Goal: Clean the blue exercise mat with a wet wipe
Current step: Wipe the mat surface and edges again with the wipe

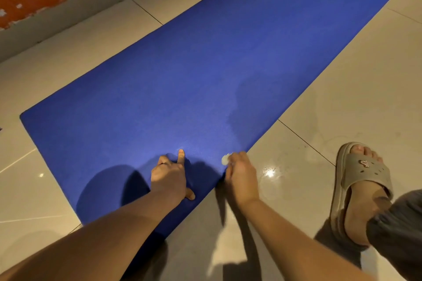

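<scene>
Wiping the near right edge of the long blue foam exercise mat (205, 70), the right hand (239, 175) pinches a small white wet wipe (225, 159). The left hand (170, 174) presses the mat, forefinger straight. The next move is probably leftward strokes.

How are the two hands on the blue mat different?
The left hand holds nothing and presses on the blue mat with a finger stretched out; the right hand grips a white wet wipe. The left hand lies inside the mat; the right hand sits at its edge. Both are bare.
</scene>
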A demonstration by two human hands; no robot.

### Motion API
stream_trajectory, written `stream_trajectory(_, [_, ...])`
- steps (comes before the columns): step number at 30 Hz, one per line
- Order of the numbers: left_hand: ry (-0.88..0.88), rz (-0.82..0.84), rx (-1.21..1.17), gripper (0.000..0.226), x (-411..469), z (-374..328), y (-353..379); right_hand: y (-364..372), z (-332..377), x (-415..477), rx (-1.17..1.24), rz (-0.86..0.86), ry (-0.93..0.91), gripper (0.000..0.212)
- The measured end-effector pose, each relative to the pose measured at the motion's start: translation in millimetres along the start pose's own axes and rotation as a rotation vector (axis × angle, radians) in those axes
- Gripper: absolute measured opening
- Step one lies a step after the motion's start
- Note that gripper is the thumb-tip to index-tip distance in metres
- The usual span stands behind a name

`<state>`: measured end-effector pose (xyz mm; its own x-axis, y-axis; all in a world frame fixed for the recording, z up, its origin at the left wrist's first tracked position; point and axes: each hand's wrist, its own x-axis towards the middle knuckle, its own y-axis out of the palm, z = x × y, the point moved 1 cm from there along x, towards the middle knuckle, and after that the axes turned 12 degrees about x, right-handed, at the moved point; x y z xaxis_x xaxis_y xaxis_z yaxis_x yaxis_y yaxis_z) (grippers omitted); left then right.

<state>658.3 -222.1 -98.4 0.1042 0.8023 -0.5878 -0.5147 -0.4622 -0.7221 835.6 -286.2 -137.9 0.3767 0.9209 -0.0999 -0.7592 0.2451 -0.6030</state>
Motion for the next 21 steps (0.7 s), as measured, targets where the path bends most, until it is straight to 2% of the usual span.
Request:
stream_trajectory(4, [0.005, -0.001, 0.01, 0.141, 2, -1, 3, 18, 19, -46, 0.022, 0.203, -0.122, 0.009])
stream_trajectory(6, [0.017, 0.008, 0.021, 0.143, 4, -2, 2, 6, 12, -27, -0.042, 0.16, -0.097, 0.011])
stream_trajectory(10, [0.033, 0.024, 0.042, 0.145, 4, -1, 1, -35, -15, 33, -0.042, -0.084, 0.075, 0.006])
stream_trajectory(14, [0.037, -0.005, 0.05, 0.145, 1, -1, 2, -26, -16, 26, -0.01, -0.124, 0.1, 0.012])
stream_trajectory(16, [0.035, -0.03, 0.069, 0.145, 0, 0, 2, -4, -4, -4, 0.045, -0.078, 0.059, 0.011])
stream_trajectory(19, [0.051, -0.048, 0.114, 0.143, 0, 1, 2, 21, 16, -44, 0.057, 0.124, -0.047, 0.015])
stream_trajectory(21, [0.054, -0.059, 0.131, 0.141, 0, 1, 2, 20, 20, -42, 0.011, 0.216, -0.104, 0.009])
